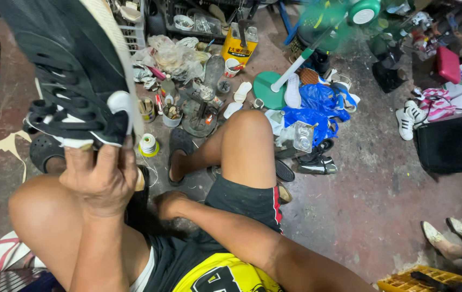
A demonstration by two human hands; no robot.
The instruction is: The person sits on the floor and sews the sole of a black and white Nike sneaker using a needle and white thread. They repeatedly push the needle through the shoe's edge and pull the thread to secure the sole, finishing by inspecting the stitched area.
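While your left hand (101, 178) grips the heel of the black sneaker (74, 70), raised above your left knee, your right hand (168, 204) rests low between your legs; whether it is open or closed cannot be told. A thread spool (147, 144) stands nearby.

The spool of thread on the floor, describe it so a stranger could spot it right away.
Start at the black sneaker raised in the left hand. Just right of its heel, on the floor, stands the spool of thread: pale thread on a yellow-green base, smaller than the tubs behind it.
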